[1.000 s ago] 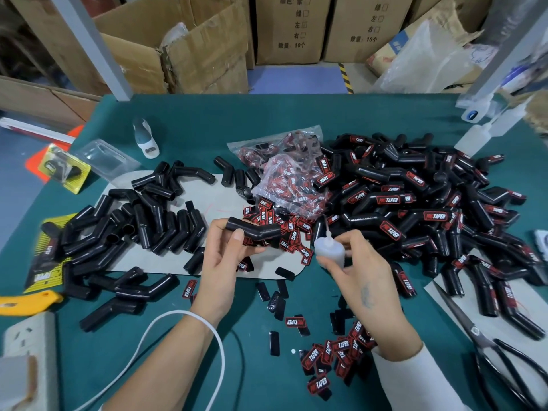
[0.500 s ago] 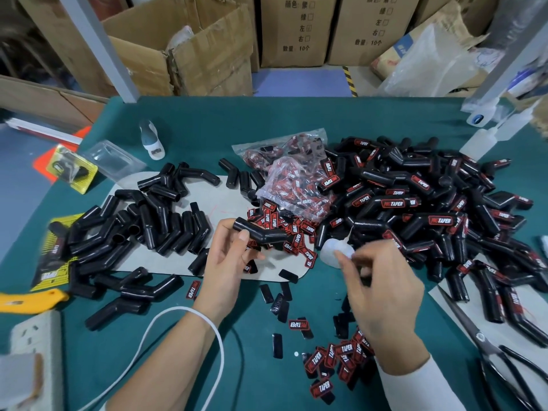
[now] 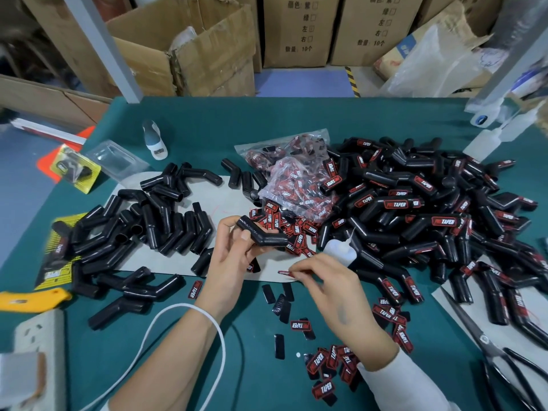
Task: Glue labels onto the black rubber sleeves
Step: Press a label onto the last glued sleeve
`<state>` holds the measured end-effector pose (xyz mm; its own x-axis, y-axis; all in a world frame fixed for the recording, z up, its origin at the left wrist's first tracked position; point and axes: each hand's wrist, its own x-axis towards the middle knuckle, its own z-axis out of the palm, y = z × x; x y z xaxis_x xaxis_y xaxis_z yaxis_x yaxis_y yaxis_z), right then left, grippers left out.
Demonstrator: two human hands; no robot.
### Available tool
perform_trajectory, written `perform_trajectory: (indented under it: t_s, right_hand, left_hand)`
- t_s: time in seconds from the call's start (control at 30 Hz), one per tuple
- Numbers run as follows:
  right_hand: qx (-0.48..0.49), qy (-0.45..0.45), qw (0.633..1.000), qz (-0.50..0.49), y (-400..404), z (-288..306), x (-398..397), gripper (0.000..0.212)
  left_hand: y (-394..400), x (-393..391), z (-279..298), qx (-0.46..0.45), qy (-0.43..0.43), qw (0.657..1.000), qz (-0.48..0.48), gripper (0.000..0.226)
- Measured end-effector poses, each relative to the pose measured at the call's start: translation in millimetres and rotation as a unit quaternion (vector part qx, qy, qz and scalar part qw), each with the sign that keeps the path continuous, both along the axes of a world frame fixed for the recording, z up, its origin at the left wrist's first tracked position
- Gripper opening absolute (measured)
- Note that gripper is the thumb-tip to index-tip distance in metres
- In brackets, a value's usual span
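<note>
My left hand (image 3: 234, 259) grips a bent sleeve (image 3: 262, 235), its long axis running ten to four o'clock. My right hand (image 3: 329, 287) pinches a label (image 3: 285, 272) at the sleeve's five o'clock, nearer.

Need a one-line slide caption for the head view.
Left hand holds a bent black sleeve; right hand pinches a red label, glue bottle standing nearby.

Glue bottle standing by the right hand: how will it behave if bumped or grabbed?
The glue bottle probably tips easily: it stands upright, unheld, with a long thin nozzle, amid loose labels. It looks like soft translucent plastic, so likely light, and a firm grab may squeeze glue out. The right hand, pinching a label, works right beside it.
</note>
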<state>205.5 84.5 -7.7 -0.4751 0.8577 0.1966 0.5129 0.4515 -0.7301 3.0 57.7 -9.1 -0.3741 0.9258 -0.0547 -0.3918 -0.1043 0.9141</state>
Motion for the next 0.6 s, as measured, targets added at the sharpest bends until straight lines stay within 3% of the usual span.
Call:
perform_trajectory:
  t_s: [0.07,0.17,0.3,0.6]
  right_hand:
    - [-0.201,0.118,0.973,-0.003,-2,9,1,0.02]
    - [-0.296,0.181,0.937,0.027,-6,18,-2,0.012]
    - [-0.341,0.277,0.898,0.019,-9,23,-12,0.007]
    - [-0.27,0.369,0.889,0.007,-20,36,-22,0.025]
  left_hand:
    - [1,-1,1,-0.004,-0.009,1.0,-0.008,0.017]
    - [-1,-1,3,0.017,-0.018,0.999,-0.031,0.012]
    - [-3,-5,8,0.003,-0.024,0.998,-0.05,0.013]
    - [-11,-11,7,-0.033,-0.051,0.991,-0.121,0.037]
